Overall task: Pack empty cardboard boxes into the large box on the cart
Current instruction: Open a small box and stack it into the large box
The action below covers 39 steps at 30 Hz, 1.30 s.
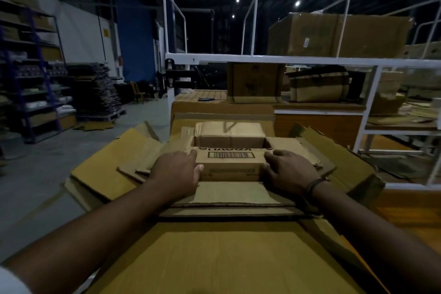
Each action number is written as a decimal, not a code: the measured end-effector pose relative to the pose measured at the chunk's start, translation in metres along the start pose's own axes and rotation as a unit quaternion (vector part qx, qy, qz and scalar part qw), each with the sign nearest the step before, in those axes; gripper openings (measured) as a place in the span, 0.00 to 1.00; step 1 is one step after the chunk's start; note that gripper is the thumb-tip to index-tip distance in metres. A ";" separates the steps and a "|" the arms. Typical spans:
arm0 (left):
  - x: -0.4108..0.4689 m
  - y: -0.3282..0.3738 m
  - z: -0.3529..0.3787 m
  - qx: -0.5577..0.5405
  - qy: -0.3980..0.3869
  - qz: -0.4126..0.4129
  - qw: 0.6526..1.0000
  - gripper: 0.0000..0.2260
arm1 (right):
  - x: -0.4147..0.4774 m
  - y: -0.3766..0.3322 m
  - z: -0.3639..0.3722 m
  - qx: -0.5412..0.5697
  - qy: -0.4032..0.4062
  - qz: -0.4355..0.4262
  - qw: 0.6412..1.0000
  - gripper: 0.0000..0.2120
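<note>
A small open cardboard box [230, 164] with a barcode on its near wall sits in the middle of the view, its flaps spread. My left hand [177, 173] grips its left side and my right hand [290, 170] grips its right side. The box rests among the wide open flaps of the large box [102, 169] below me. A big near flap of the large box [214, 258] spreads toward me. Flattened cardboard pieces [136, 167] lie under and beside the small box.
A white metal rack [262, 58] stands straight ahead with cardboard boxes [338, 36] on top and more on its lower shelf. A screwdriver [207, 99] lies on a wooden surface behind. Blue shelving [31, 74] and stacked flat cardboard [97, 88] stand at left across a grey floor.
</note>
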State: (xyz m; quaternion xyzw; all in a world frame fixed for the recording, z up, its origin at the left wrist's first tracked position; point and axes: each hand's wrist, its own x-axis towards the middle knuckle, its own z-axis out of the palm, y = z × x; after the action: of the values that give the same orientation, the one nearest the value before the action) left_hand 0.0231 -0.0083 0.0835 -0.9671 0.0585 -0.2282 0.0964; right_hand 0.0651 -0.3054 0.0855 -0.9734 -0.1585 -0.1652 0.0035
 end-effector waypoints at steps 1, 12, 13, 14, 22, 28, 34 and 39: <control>-0.003 0.000 0.003 0.007 -0.015 -0.002 1.000 0.25 | -0.001 -0.003 0.002 0.007 -0.010 0.002 1.000 0.21; -0.008 0.006 0.026 -0.113 -0.050 -0.020 0.992 0.28 | 0.011 -0.005 0.019 0.229 -0.094 0.138 0.959 0.29; -0.006 0.002 0.029 -0.143 -0.050 -0.028 0.988 0.29 | 0.013 -0.004 0.016 0.292 -0.090 0.154 0.940 0.29; -0.005 -0.001 0.031 -0.185 -0.052 -0.041 0.980 0.29 | 0.014 -0.004 0.012 0.348 -0.085 0.171 0.918 0.30; 0.014 -0.013 0.033 -0.409 -0.156 -0.160 0.885 0.35 | 0.013 -0.014 0.023 0.416 -0.096 0.138 0.894 0.37; 0.036 -0.017 0.036 -0.436 -0.198 -0.227 0.848 0.50 | 0.018 -0.018 0.008 0.411 -0.086 0.182 0.889 0.45; 0.042 -0.022 0.022 -0.663 -0.110 -0.283 0.684 0.37 | 0.016 -0.009 0.008 0.604 0.002 0.221 0.766 0.37; 0.044 -0.028 0.033 -0.624 -0.192 -0.199 0.731 0.29 | 0.011 0.000 0.004 0.594 -0.013 0.234 0.769 0.16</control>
State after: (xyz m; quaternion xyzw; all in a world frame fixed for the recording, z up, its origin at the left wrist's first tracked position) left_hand 0.0789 0.0174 0.0798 -0.8224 -0.0256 0.0360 -0.5671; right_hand 0.0764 -0.3023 0.0850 -0.7858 0.0079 -0.0196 0.6181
